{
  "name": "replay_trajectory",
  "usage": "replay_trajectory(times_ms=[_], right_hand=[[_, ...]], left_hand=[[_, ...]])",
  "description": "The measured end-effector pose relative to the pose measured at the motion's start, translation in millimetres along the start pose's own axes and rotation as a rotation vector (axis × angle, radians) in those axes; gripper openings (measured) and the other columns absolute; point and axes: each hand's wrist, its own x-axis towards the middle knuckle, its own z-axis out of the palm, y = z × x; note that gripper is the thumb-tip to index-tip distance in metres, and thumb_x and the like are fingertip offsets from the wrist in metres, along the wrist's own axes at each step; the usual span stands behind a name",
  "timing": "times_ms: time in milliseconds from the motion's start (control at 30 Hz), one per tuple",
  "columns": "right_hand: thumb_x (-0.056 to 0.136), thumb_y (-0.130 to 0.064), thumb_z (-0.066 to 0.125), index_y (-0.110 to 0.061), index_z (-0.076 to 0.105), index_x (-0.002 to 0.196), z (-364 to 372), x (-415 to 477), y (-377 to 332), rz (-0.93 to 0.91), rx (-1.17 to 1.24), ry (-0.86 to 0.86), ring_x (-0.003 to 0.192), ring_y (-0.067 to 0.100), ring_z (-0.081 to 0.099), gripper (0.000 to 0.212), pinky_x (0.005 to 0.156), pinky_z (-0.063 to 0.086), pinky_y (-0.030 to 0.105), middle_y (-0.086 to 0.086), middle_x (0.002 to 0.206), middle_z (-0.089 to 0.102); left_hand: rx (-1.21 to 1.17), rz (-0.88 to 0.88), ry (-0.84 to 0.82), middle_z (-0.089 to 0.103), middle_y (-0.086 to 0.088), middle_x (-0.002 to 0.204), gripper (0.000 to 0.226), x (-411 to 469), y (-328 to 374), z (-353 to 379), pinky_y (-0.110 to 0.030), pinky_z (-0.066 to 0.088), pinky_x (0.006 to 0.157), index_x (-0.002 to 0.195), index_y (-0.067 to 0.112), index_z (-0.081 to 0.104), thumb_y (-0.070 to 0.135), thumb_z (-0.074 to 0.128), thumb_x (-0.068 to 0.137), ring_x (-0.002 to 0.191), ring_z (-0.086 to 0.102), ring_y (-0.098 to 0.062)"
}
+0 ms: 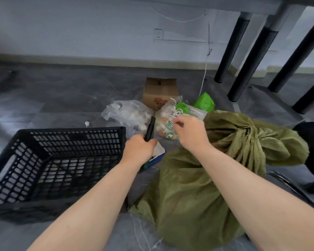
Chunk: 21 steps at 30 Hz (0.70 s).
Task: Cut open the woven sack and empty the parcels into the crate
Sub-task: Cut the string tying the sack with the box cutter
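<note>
An olive-green woven sack (187, 192) lies on the floor at the right, its neck tied in a knot (250, 131) at the upper right. A black slotted plastic crate (49, 160) stands at the left with nothing in it. My left hand (140, 149) grips a black utility knife (150, 128) that points up, between the crate and the sack. My right hand (188, 131) hovers above the sack's top with fingers pinched near a printed plastic bag (168, 127); whether it holds anything I cannot tell. A small blue-and-white box (157, 156) lies under my left hand.
A clear plastic bag of scraps (127, 113), a cardboard box (160, 91) and a bright green bag (204, 102) lie on the grey floor behind the sack. Black table legs (252, 64) stand at the upper right. Loose white threads (143, 236) trail near the sack's bottom.
</note>
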Motion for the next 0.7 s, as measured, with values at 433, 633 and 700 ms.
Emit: replay_trajectory(times_ms=[433, 633, 700], right_hand=[[0.095, -0.007, 0.053, -0.009, 0.075, 0.104, 110.1, 48.5, 24.1, 0.037, -0.1, -0.414, 0.096, 0.032, 0.07, 0.024, 0.086, 0.057, 0.038, 0.017, 0.099, 0.074], [0.098, -0.003, 0.045, -0.005, 0.072, 0.115, 163.0, 78.4, 36.4, -0.034, -0.274, -0.534, 0.115, 0.034, 0.062, 0.032, 0.097, 0.052, 0.036, 0.015, 0.121, 0.069], [0.098, -0.003, 0.044, -0.005, 0.071, 0.118, 178.0, 88.6, 39.5, -0.054, -0.314, -0.581, 0.118, 0.032, 0.062, 0.034, 0.099, 0.05, 0.035, 0.013, 0.125, 0.068]], left_hand=[[-0.083, -0.188, 0.108, 0.068, -0.005, 0.093, 0.024, 17.9, -53.0, -5.5, -0.037, 0.054, 0.076, 0.084, 0.024, 0.06, 0.047, 0.057, 0.091, 0.088, 0.067, -0.026], [-0.025, -0.249, 0.119, 0.07, -0.003, 0.098, 0.032, 31.2, -71.0, -1.3, -0.042, 0.053, 0.087, 0.098, 0.019, 0.066, 0.049, 0.058, 0.089, 0.094, 0.066, -0.026], [-0.069, -0.273, 0.124, 0.071, -0.002, 0.097, 0.031, 36.6, -75.0, -2.4, -0.044, 0.054, 0.089, 0.097, 0.021, 0.064, 0.051, 0.059, 0.088, 0.093, 0.068, -0.025]])
